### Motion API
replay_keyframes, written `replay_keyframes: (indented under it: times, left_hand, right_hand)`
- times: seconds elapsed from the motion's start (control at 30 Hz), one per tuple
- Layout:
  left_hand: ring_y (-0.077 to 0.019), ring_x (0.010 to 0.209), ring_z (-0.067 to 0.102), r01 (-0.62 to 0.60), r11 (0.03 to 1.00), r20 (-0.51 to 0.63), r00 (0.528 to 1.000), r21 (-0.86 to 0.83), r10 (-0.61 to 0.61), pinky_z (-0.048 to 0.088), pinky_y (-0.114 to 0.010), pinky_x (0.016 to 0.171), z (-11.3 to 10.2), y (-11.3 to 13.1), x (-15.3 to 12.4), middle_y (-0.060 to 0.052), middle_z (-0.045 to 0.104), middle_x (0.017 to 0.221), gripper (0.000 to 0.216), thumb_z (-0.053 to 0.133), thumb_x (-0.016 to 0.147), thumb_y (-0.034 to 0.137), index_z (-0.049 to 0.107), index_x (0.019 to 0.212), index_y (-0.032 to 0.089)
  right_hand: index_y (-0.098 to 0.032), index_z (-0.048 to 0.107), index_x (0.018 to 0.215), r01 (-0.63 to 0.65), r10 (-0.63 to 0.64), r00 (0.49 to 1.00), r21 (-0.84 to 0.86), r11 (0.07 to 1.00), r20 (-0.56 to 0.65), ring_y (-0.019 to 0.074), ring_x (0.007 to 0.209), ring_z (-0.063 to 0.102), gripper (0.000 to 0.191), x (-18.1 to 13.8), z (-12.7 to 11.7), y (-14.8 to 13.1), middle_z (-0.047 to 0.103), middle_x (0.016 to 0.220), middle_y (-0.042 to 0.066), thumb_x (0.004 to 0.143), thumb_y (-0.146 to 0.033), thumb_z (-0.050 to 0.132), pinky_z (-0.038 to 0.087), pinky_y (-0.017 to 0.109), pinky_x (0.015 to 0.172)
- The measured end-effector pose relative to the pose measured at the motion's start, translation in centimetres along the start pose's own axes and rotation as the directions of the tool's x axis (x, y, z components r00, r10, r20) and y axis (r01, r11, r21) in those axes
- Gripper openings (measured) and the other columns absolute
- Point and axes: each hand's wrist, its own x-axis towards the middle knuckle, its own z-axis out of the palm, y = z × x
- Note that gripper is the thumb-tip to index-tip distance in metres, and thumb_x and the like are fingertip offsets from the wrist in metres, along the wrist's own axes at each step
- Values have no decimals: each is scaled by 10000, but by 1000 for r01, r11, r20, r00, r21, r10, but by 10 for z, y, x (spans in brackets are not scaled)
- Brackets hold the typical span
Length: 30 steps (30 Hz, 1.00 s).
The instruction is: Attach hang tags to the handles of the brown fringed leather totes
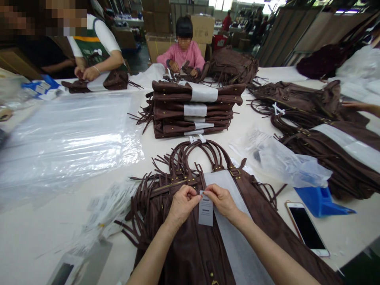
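Note:
A brown leather handbag point(184, 245) with fringes and looped handles lies flat on the white table in front of me, a strip of white paper point(234, 237) across it. My left hand point(181, 206) and my right hand point(221, 200) both pinch the top of a small grey hang tag point(206, 209) just below the bag's zip. Each hand's fingers are closed on the tag.
A stack of folded brown bags point(192, 111) stands beyond. More bags point(326, 138) lie right, clear plastic bags point(65, 138) left. A phone point(307, 228), a blue tray point(319, 200) and loose tags point(101, 213) lie nearby. Other people work at the table's far side.

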Motion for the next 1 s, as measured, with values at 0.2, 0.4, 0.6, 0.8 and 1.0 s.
replay_keyframes:
  times: [0.2, 0.4, 0.6, 0.8, 1.0]
  left_hand:
    - [-94, 656, 548, 62, 994, -59, 996, -93, -68, 455, -206, 594, 14, -10, 1, 3, 524, 780, 141, 537, 625, 151, 542, 765, 163]
    - [-64, 494, 447, 117, 992, -103, 987, -46, -122, 372, -194, 489, 22, -14, 7, 47, 467, 614, 46, 519, 627, 120, 530, 626, 164]
    - [-66, 468, 422, 142, 987, -122, 984, 71, -133, 329, -199, 477, 17, -10, 11, 59, 430, 556, 73, 551, 607, 110, 522, 569, 165]
    - [-113, 668, 507, 29, 984, -203, 979, 178, 8, 392, -234, 645, 15, -9, 0, 2, 527, 734, 126, 477, 668, 83, 551, 706, 177]
    - [-123, 659, 543, -33, 981, -259, 962, 192, 83, 420, -239, 645, 14, -10, -3, -1, 577, 694, 131, 433, 764, 179, 553, 714, 180]
  right_hand:
    - [-198, 560, 762, 119, -122, 992, -94, 988, -31, 130, 705, 514, 153, 4, 7, 1, 550, 728, 5, 812, -301, 459, 412, 243, 673]
    - [-194, 588, 764, 186, -189, 981, -84, 979, -33, 196, 914, 462, 158, 3, 5, -8, 540, 881, 70, 803, -304, 481, 365, 345, 841]
    - [-190, 562, 744, 43, -44, 999, 147, 988, 2, 129, 612, 530, 191, 3, 20, -11, 566, 631, 6, 787, -363, 495, 449, 272, 640]
    - [-159, 507, 727, -221, 269, 963, 502, 836, -25, 74, 455, 530, 240, 11, 34, 5, 586, 603, -10, 752, -397, 523, 441, 188, 434]
    - [-149, 532, 726, -301, 395, 918, 700, 648, 29, 65, 456, 551, 257, 14, 30, 12, 622, 607, -2, 667, -378, 631, 443, 161, 420]
